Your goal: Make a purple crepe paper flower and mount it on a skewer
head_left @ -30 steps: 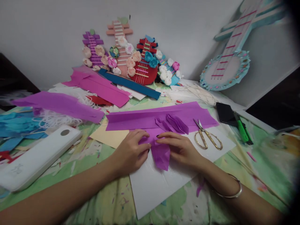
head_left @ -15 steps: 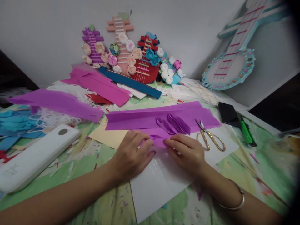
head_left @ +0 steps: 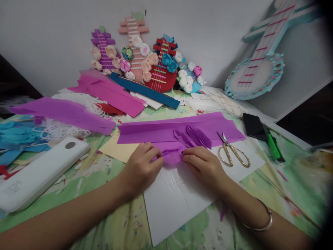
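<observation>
Between my two hands stretches a small piece of purple crepe paper (head_left: pixel 172 157), its upper edge wrinkled. My left hand (head_left: pixel 144 166) pinches its left end, fingers curled. At the other end, my right hand (head_left: pixel 204 166) grips it between thumb and fingers, whose tips are partly hidden. Just beyond lie folded purple paper petals (head_left: pixel 194 137), resting on a long purple crepe paper strip (head_left: pixel 153 131). Gold-handled scissors (head_left: pixel 232 151) lie with blades apart to the right of my right hand. Under the hands is a white board (head_left: pixel 174 208).
A white oblong device (head_left: pixel 41 177) stands at left, near white yarn (head_left: pixel 65 128) and another purple sheet (head_left: pixel 65 114). Flower-trimmed model instruments (head_left: pixel 161 69) lean on the wall behind pink paper (head_left: pixel 109 93). A green cutter (head_left: pixel 273 146) and black flat object (head_left: pixel 253 125) lie at right.
My left hand has shifted slightly left, so more of the purple piece shows between the hands. My right hand stays nearly in place. The scissors and other papers have not moved.
</observation>
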A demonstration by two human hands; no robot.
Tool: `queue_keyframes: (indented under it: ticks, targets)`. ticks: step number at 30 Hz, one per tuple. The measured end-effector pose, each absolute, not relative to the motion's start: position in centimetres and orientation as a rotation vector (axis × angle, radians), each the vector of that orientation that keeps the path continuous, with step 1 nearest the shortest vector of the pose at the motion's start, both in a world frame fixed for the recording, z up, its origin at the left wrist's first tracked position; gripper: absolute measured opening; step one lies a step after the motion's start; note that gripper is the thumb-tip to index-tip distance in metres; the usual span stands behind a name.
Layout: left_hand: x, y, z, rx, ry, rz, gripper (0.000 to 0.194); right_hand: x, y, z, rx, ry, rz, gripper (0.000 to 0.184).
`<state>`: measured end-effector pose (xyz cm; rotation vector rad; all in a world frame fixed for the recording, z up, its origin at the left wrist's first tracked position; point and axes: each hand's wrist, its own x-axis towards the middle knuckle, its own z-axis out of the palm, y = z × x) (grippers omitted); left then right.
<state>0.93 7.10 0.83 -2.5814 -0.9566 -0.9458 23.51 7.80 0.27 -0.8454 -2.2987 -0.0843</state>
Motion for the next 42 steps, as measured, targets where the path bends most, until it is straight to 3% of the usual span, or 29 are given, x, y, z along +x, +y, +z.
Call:
queue_keyframes:
  ticks: [13, 39, 42]
  targets:
    - [1.2, 6.9, 0.8, -2.692, -0.893, -0.744, 0.016, 23.5, 8.2, 0.0, -0.860, -2.344, 0.206, 0.015]
    - [1.1, 6.9, 0.7, -2.839, -0.970, -0.792, 0.015, 24.0, 8.5, 0.7, -0.931, -2.314, 0.420, 0.014]
    - [1.4, 6.8, 0.9, -2.881, -0.958, -0.792, 0.024, 24.3, 8.5, 1.0, -0.933, -2.359, 0.426, 0.016]
